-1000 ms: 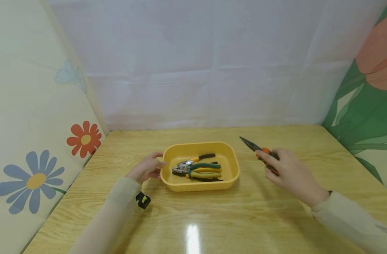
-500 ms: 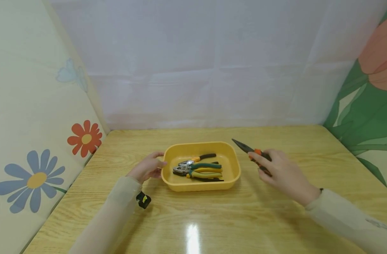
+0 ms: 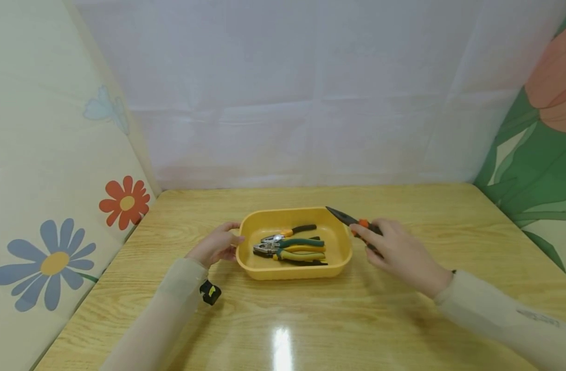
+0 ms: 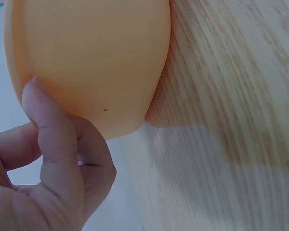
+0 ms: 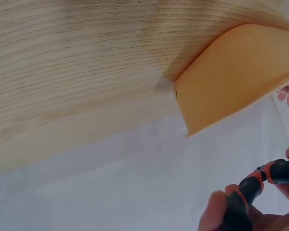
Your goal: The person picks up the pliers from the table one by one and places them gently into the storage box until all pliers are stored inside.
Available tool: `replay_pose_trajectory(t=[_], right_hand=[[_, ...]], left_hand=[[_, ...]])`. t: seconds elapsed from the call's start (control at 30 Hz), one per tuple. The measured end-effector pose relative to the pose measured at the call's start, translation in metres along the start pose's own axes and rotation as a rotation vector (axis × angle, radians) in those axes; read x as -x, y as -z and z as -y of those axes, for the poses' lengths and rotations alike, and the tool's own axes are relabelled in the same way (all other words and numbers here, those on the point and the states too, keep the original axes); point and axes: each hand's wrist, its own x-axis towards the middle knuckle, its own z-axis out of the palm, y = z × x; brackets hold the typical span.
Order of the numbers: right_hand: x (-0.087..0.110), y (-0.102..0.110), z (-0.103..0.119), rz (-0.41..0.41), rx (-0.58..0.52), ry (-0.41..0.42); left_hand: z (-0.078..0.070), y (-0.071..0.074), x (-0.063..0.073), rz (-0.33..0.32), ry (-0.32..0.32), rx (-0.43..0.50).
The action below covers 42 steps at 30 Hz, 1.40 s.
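Note:
A yellow plastic tray (image 3: 292,274) sits on the wooden table, and my left hand (image 3: 216,244) pinches its left rim between thumb and fingers. In the left wrist view the thumb (image 4: 50,120) lies over the tray's edge. Several pliers lie inside, among them green-handled pliers (image 3: 302,241) and a pair with a black and orange handle (image 3: 303,228). My right hand (image 3: 399,252) grips long-nose pliers (image 3: 340,215) by their black and orange handles. Their dark tip overlaps the tray's right back rim in the head view. In the right wrist view the handles (image 5: 250,187) show near the tray's wall.
A small black object (image 3: 211,292) is by the left wrist. Wood-grain table (image 3: 283,319) surrounds the tray. A white cloth (image 3: 283,103) hangs behind, with flower-printed panels (image 3: 51,263) at the sides.
My right hand has moved left with the long-nose pliers, from right of the tray to its right rim. The left hand and the tray stay in place.

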Motion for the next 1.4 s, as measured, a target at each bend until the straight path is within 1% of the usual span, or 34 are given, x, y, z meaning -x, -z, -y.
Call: replay_pose_trajectory(t=[0.23, 0.47, 0.57, 0.8, 0.97, 1.1, 1.27, 1.4], right_hand=[[-0.005, -0.005, 0.002, 0.009, -0.006, 0.034], [-0.01, -0.013, 0.002, -0.039, 0.001, 0.089], [-0.012, -0.015, 0.003, -0.038, 0.014, 0.102], [-0.017, -0.016, 0.005, 0.005, 0.004, 0.117], [-0.023, -0.017, 0.008, 0.062, 0.013, 0.118], [-0.029, -0.02, 0.011, 0.078, 0.007, 0.124], [-0.033, -0.023, 0.011, 0.096, 0.03, 0.138], [-0.038, -0.025, 0.013, 0.13, 0.049, 0.138]], left_hand=[[0.0, 0.0, 0.0, -0.006, 0.004, -0.002], [0.0, 0.0, 0.0, -0.002, 0.007, 0.002], [0.0, 0.0, -0.001, -0.001, 0.011, 0.004], [0.001, 0.0, -0.001, 0.006, -0.003, 0.02], [0.0, 0.0, 0.0, -0.006, 0.003, 0.014], [-0.001, 0.0, 0.0, -0.004, 0.007, 0.011], [-0.001, 0.0, 0.0, -0.004, 0.006, 0.011], [0.0, 0.001, -0.001, -0.002, 0.003, 0.008]])
